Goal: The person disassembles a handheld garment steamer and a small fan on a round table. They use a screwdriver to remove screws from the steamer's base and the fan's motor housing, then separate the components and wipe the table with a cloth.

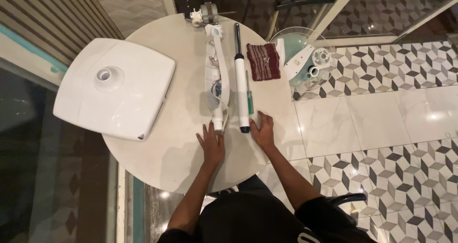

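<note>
Resting flat on the round white table [157, 157], both hands lie open and hold nothing: the left hand [211, 145] just below the opened white fan neck [218, 76], the right hand [263, 131] beside the white pole [241, 85] and green screwdriver [249, 97]. Laid side by side, the parts stay within reach. A square fan base [117, 88] overhangs the left edge.

Both palms lie flat on the round surface [181, 143]: the left hand [211, 145] just below the white casing [218, 76], the right hand [263, 131] beside the white pole [242, 88] and green screwdriver [249, 97].
</note>
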